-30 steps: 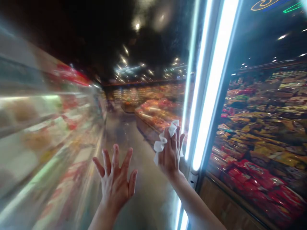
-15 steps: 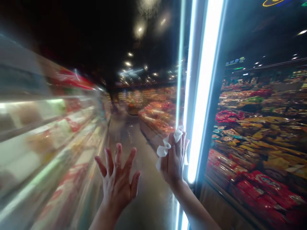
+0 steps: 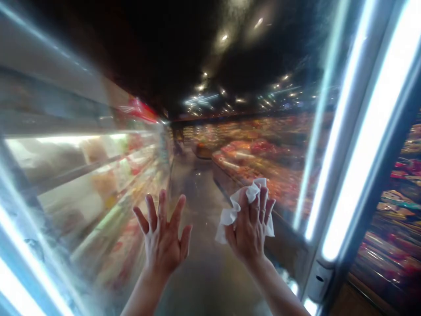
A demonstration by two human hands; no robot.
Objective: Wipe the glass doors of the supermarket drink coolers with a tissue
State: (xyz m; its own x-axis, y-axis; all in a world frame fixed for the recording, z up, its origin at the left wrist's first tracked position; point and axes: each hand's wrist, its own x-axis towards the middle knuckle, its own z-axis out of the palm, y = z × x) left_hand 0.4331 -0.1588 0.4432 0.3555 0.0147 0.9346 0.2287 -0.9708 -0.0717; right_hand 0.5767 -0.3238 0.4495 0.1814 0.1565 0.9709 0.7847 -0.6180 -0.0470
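Note:
My left hand [image 3: 166, 243] is open, its fingers spread wide and its palm facing away from me. It appears to rest flat against a clear glass pane [image 3: 205, 259], though I cannot tell the contact for certain. To its right, my right hand [image 3: 251, 232] presses a crumpled white tissue [image 3: 227, 221] flat under its palm and fingers. Edges of the tissue stick out beyond the thumb, fingertips and little finger. The middle of the tissue is hidden behind the hand.
A bright vertical light tube [image 3: 365, 140] runs along a grey frame on the right. Blurred shelves [image 3: 85, 184] with packaged goods line the left. Beyond the glass, bins of bagged goods [image 3: 250, 153] flank an aisle floor [image 3: 187, 184].
My right hand with the tissue has shifted right in view and now sits apart from the light tube. The view has turned left, moving the frame rightward. My left hand stays spread.

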